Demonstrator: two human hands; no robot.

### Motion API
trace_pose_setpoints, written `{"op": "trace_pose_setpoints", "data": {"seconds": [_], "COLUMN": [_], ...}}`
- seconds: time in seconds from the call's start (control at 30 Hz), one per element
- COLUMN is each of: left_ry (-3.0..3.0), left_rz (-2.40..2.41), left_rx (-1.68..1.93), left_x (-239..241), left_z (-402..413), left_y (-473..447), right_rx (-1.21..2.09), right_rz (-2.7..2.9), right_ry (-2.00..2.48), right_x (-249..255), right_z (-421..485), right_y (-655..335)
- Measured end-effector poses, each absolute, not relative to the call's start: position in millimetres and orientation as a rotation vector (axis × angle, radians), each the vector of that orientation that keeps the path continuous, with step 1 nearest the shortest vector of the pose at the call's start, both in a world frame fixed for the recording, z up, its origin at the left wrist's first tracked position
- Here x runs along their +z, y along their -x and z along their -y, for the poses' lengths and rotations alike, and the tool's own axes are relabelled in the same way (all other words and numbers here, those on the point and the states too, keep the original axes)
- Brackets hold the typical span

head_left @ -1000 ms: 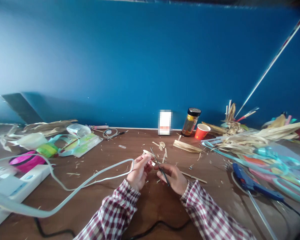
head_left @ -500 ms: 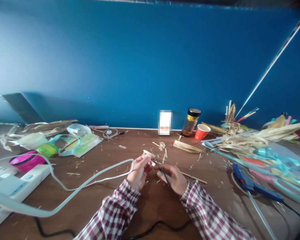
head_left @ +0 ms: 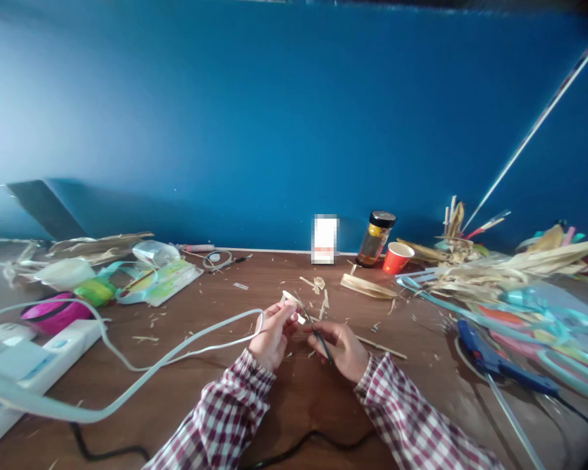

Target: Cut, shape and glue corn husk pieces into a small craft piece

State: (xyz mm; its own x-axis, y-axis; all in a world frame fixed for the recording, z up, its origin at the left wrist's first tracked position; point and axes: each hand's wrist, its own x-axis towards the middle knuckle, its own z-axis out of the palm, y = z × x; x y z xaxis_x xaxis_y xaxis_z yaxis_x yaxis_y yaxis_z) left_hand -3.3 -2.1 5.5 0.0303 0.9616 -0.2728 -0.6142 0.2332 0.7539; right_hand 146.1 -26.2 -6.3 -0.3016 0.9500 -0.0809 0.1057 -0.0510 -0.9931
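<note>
My left hand (head_left: 273, 336) pinches a small pale piece of dried husk (head_left: 290, 300) above the brown table (head_left: 215, 385). Close beside it, my right hand (head_left: 340, 347) grips small dark scissors (head_left: 313, 325), whose blades point up and left toward the husk piece. Both sleeves are red and white plaid. Husk scraps (head_left: 318, 287) lie on the table just beyond my hands.
A white cable (head_left: 176, 356) loops from a power strip (head_left: 24, 365) at left. A jar (head_left: 376, 238) and a red cup (head_left: 396, 256) stand by the blue wall. A blue glue gun (head_left: 490, 359), teal strips and dried husks (head_left: 514, 264) crowd the right. A pink roll (head_left: 53, 312) lies left.
</note>
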Motion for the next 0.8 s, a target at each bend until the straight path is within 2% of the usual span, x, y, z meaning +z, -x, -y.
{"op": "trace_pose_setpoints", "data": {"seconds": [0.8], "left_ry": [-0.501], "left_rz": [-0.915], "left_rx": [1.318], "left_x": [3.8], "left_z": [0.6], "left_y": [3.8], "right_rx": [1.392], "right_rz": [1.535], "right_ry": [1.193], "right_x": [-9.7], "right_z": [26.2], "right_y": [-147.6]}}
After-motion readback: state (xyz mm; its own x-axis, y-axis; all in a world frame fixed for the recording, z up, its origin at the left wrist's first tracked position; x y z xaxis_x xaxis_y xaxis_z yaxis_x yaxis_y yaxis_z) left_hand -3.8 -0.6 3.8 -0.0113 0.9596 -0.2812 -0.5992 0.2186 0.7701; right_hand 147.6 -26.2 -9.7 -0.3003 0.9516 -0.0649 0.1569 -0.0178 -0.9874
